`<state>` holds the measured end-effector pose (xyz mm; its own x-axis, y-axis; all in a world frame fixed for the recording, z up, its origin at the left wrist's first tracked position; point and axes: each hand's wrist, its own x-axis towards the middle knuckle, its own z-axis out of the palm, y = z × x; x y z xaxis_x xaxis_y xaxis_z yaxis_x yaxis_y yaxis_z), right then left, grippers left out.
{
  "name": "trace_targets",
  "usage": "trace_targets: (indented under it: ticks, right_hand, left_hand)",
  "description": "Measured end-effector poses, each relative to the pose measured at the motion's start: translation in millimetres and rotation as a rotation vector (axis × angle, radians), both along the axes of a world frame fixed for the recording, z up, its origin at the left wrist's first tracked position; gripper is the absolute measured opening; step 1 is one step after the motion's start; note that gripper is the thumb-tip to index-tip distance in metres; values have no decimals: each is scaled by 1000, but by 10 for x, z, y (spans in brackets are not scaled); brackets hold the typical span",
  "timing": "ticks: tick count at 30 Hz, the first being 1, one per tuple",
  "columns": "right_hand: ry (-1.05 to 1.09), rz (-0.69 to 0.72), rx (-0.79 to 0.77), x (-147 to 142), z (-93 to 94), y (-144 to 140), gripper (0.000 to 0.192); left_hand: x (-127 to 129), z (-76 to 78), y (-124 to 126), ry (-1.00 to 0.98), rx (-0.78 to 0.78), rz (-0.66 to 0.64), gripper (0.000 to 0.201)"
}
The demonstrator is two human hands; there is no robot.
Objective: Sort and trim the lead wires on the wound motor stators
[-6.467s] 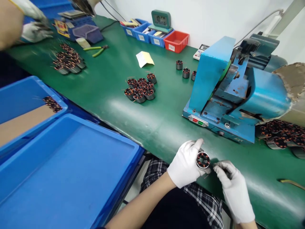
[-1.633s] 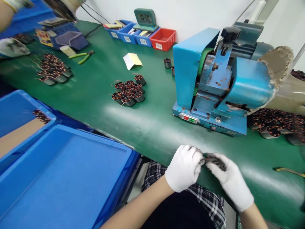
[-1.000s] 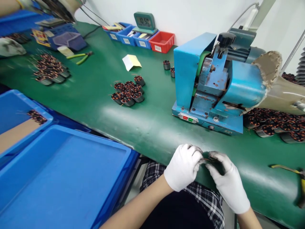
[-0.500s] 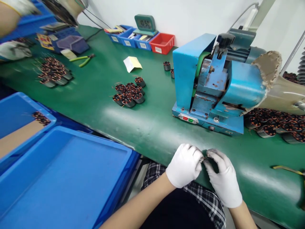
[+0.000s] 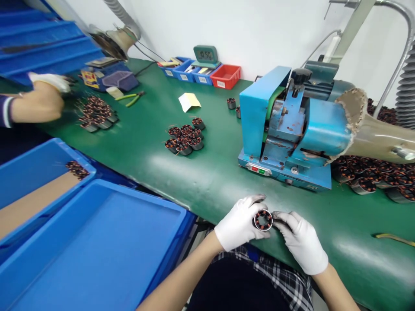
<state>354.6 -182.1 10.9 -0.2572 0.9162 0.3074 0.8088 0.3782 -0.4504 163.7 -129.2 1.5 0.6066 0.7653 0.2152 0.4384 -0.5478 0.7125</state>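
My left hand (image 5: pixel 238 222), in a white glove, is closed around a motor stator (image 5: pixel 263 220), a metal ring with dark slots and copper windings. The ring's round opening faces up toward me. On its right side, my gloved right hand (image 5: pixel 301 242) has thumb and fingers pinched together by the stator's edge; what lies between them is too small to make out. Both hands are above the front edge of the green table (image 5: pixel 214 185). Further back, a cluster of stators (image 5: pixel 184 139) with loose wire ends stands on the table.
A blue belt grinding machine (image 5: pixel 285 129) stands ahead of my hands, with many stators (image 5: pixel 365 185) on its right. Large blue trays (image 5: pixel 97 242) lie at left. A co-worker's gloved hand (image 5: pixel 53 82) is at far left. Yellow-handled pliers (image 5: pixel 394 237) lie at right.
My left hand has turned, so the stator's ring now faces up in view. The right fingers have drawn closer together. The co-worker's arm has moved, and the camera view has shifted.
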Motion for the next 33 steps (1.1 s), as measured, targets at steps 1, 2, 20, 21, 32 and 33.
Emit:
trace_targets:
  ticks: [1, 2, 20, 21, 32, 33]
  right_hand:
    - [-19, -6, 33, -6, 26, -7, 19]
    - [-49, -8, 87, -10, 70, -16, 23]
    - [571, -230, -523, -188, 576, -63, 30]
    - [533, -252, -452, -200, 583, -77, 29]
    - [824, -379, -609, -189, 596, -189, 28]
    - [848, -409, -584, -191, 571, -192, 30]
  left_hand:
    - [3, -21, -2, -15, 4, 20, 58]
    - [19, -29, -16, -59, 5, 28, 58]
    - [-50, 598, -196, -432, -187, -200, 45]
    - [-55, 636, -207, -441, -241, -225, 39]
    - [-27, 579, -251, -249, 84, -86, 62]
    - [-29, 570, -243, -287, 34, -91, 61]
